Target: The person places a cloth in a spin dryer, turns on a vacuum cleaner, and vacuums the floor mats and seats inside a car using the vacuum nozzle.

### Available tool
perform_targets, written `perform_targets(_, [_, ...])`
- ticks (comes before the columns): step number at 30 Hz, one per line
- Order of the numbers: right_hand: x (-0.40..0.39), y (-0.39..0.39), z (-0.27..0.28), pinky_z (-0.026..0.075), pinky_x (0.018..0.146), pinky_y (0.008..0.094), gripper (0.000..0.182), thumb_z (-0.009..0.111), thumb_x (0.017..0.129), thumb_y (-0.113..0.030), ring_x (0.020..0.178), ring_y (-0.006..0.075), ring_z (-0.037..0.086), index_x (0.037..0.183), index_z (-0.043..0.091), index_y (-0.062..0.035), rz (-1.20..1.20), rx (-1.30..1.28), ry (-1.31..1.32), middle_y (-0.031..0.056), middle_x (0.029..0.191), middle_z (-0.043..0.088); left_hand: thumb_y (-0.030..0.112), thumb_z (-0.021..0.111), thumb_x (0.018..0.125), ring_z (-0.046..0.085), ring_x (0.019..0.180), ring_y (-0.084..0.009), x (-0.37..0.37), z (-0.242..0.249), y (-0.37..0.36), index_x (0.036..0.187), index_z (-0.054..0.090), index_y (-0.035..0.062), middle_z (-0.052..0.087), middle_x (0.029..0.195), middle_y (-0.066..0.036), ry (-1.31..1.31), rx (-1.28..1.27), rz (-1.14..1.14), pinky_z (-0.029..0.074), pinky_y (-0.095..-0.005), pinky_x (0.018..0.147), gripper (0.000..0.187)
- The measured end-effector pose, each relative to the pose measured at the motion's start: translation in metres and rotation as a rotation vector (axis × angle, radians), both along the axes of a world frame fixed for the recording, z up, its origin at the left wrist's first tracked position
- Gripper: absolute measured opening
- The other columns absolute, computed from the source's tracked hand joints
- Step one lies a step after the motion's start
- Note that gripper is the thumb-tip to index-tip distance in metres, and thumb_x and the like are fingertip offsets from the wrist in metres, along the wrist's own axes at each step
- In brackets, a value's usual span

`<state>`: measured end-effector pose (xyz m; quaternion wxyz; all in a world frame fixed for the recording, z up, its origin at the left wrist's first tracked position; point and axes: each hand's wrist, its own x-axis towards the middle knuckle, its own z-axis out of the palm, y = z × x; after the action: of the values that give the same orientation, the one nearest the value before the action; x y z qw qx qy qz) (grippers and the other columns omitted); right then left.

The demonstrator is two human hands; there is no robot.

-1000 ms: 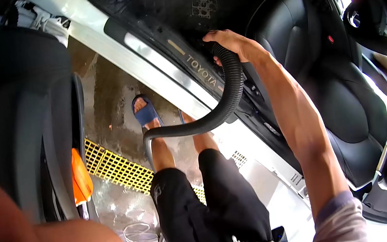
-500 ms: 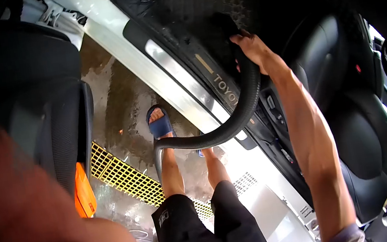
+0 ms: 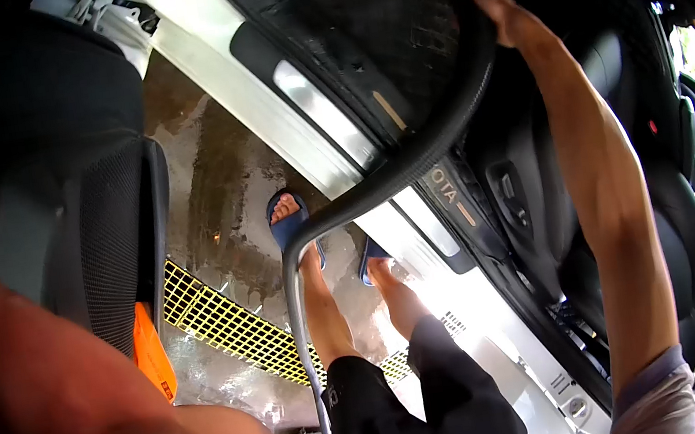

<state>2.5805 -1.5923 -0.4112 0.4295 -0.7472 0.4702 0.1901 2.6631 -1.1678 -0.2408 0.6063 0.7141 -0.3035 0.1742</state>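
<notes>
My right hand (image 3: 501,11) reaches into the dark car footwell, its fingers wrapped around the upper end of a black ribbed vacuum hose (image 3: 431,150). The hose's tip is lost in the dark. From my hand the hose curves down across the door sill (image 3: 315,102), then past my foot and leg. Close to the camera, my left arm (image 3: 77,379) is raised and blurred at the left. My left hand does not show.
A black car seat (image 3: 603,74) lies beyond my right arm. The open door's dark panel (image 3: 107,242) stands at left, with an orange item (image 3: 152,355) low on it. A yellow floor grate (image 3: 229,322) crosses the wet floor (image 3: 213,147) near my sandals.
My right hand has moved up and right, deeper into the car, drawing the hose with it. The hose now stretches straighter across the sill. The view has shifted slightly.
</notes>
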Motion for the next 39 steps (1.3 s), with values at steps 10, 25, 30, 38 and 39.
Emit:
perform_targets(10, [-0.033, 0.045, 0.086, 0.053, 0.042, 0.0264, 0.057, 0.067, 0.096, -0.04, 0.055, 0.0141, 0.064, 0.143, 0.057, -0.011, 0.163, 0.308, 0.236, 0.0083, 0.074, 0.066, 0.053, 0.052, 0.103, 0.044, 0.137, -0.056, -0.006, -0.041, 0.017, 0.156, 0.032, 0.0002, 0.047, 0.147, -0.032, -0.027, -0.062, 0.109, 0.042, -0.0657, 0.113, 0.077])
perform_targets(25, [0.09, 0.062, 0.03, 0.031, 0.122, 0.0475, 0.084, 0.062, 0.092, -0.056, 0.151, 0.035, 0.035, 0.162, 0.035, -0.0169, 0.659, -0.17, 0.042, 0.0198, 0.161, 0.04, 0.007, 0.072, 0.094, 0.068, 0.084, -0.0194, -0.285, -0.219, -0.078, 0.118, 0.071, -0.0023, 0.071, 0.099, -0.012, 0.844, 0.045, 0.135, 0.055, -0.0291, 0.07, 0.025])
perform_targets(30, [0.135, 0.025, 0.027, 0.062, 0.074, 0.0368, 0.081, 0.07, 0.091, -0.05, 0.104, 0.0263, 0.072, 0.159, 0.04, -0.018, 0.624, -0.082, -0.045, 0.0164, 0.127, 0.067, 0.0, 0.074, 0.087, 0.067, 0.073, -0.0183, -0.275, -0.211, -0.099, 0.117, 0.071, -0.0024, 0.071, 0.096, -0.012, 0.784, 0.069, 0.056, 0.054, -0.0297, 0.066, 0.03])
perform_targets(38, [0.069, 0.063, 0.013, 0.025, 0.126, 0.0474, 0.078, 0.052, 0.099, -0.058, 0.153, 0.0381, 0.03, 0.163, 0.031, -0.0192, 0.877, -0.264, 0.116, 0.0203, 0.164, 0.034, 0.005, 0.074, 0.089, 0.067, 0.068, -0.0196, -0.233, -0.217, -0.094, 0.112, 0.072, 0.0046, 0.069, 0.084, -0.009, 0.761, 0.188, -0.109, 0.054, -0.0303, 0.062, 0.024])
perform_targets(39, [0.053, 0.071, 0.036, 0.023, 0.126, 0.0478, 0.077, 0.049, 0.1, -0.059, 0.154, 0.0383, 0.026, 0.164, 0.029, -0.0203, 0.866, -0.173, 0.206, 0.0215, 0.165, 0.031, 0.004, 0.075, 0.087, 0.067, 0.066, -0.0182, -0.233, -0.221, -0.095, 0.111, 0.073, 0.0032, 0.068, 0.083, -0.008, 0.772, 0.136, -0.046, 0.053, -0.0294, 0.058, 0.024])
